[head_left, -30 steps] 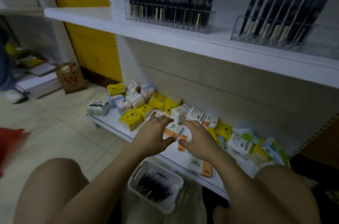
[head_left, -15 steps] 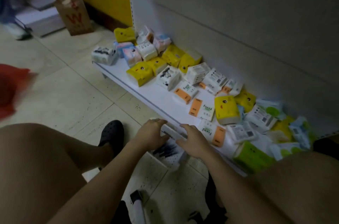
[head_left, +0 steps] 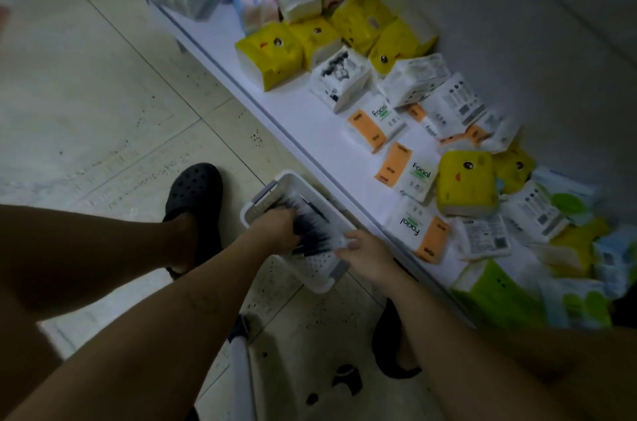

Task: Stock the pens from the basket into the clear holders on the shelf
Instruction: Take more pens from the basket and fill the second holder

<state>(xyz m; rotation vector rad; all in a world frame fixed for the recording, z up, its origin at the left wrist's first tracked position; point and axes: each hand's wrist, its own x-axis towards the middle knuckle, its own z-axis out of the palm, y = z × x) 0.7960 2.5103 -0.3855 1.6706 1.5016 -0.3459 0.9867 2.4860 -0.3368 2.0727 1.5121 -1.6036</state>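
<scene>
Floor-level basket (head_left: 265, 199): my left hand (head_left: 275, 225) has dropped in, curling round pens (head_left: 315, 231); right hand (head_left: 365, 251), fingers loose, steadies it. Pickup begun.

A pale tiled floor (head_left: 103, 93) fills the left of the frame, speckled with dark marks. A low white board (head_left: 275, 103) runs diagonally from top centre to lower right against a grey back panel (head_left: 517, 6). Tissue packs lie jumbled on it: yellow ones with duck faces (head_left: 272, 55) near the top, white-and-orange "Facial" packs (head_left: 375, 122) at centre right, and a green pack (head_left: 496, 296) at lower right. A black clog (head_left: 193, 193) stands on the floor at centre left.
</scene>
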